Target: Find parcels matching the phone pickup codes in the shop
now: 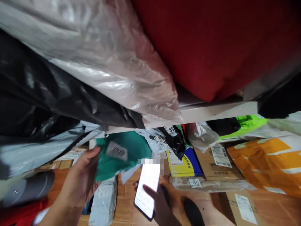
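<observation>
At the lower left, my left hand is closed on the edge of a green plastic mailing bag. The bag has a blurred label and hangs just below the shelf edge. My right hand holds a smartphone with its bright screen facing me. My thumb lies over the screen, and a few fingertips show on the phone's left side. The screen text is too washed out to read. Beside the green bag, a black parcel with a "60" label sits on the lower level.
Overhead, the white shelf carries a large silvery bag, a black bag and a red parcel. Below it are a yellow and blue packet, a cardboard box and an orange parcel. A wrapped package lies low on the left.
</observation>
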Tool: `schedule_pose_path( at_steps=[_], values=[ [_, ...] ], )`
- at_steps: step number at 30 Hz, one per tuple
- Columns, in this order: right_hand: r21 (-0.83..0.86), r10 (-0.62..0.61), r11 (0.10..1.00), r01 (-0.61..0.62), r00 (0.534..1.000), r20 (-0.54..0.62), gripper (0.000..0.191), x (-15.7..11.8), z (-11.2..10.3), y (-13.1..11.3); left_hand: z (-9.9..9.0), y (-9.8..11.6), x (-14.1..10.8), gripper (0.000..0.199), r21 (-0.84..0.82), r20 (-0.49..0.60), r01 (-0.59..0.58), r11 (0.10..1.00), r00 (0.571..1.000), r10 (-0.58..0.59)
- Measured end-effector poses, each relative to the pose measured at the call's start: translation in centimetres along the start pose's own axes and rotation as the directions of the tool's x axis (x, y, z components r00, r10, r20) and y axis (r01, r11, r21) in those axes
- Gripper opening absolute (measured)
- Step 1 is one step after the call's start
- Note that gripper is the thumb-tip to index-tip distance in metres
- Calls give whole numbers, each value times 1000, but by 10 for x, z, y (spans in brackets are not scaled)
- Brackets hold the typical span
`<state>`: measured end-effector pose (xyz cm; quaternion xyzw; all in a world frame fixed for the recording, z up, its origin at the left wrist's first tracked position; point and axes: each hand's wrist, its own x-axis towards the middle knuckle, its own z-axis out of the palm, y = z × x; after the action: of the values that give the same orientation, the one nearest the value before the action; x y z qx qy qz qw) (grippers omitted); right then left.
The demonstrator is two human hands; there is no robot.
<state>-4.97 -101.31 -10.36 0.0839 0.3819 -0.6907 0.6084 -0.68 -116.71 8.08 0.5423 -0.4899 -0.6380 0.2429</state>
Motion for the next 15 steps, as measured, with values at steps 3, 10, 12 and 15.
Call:
schedule_pose_path(
  at_steps=[3, 10, 12, 15],
  values=[
    [268, 38, 963, -31, 999, -22, 51, -22, -5, -22, 21, 3, 9, 21, -147, 280, -31, 989, 957, 71],
    [485, -42, 873, -60, 980, 196, 69, -35, 19, -104, 49, -44, 8, 39, 438, 137, -546, 714, 825, 547],
    [457, -26, 885, -86, 972, 234, 66, -30, 25, -118, 51, -54, 8, 43, 571, 6, -492, 657, 803, 596],
    [418, -39, 904, -87, 958, 283, 54, -18, 31, -128, 59, -63, 19, 50, 483, -92, -394, 782, 865, 493]
  ],
)
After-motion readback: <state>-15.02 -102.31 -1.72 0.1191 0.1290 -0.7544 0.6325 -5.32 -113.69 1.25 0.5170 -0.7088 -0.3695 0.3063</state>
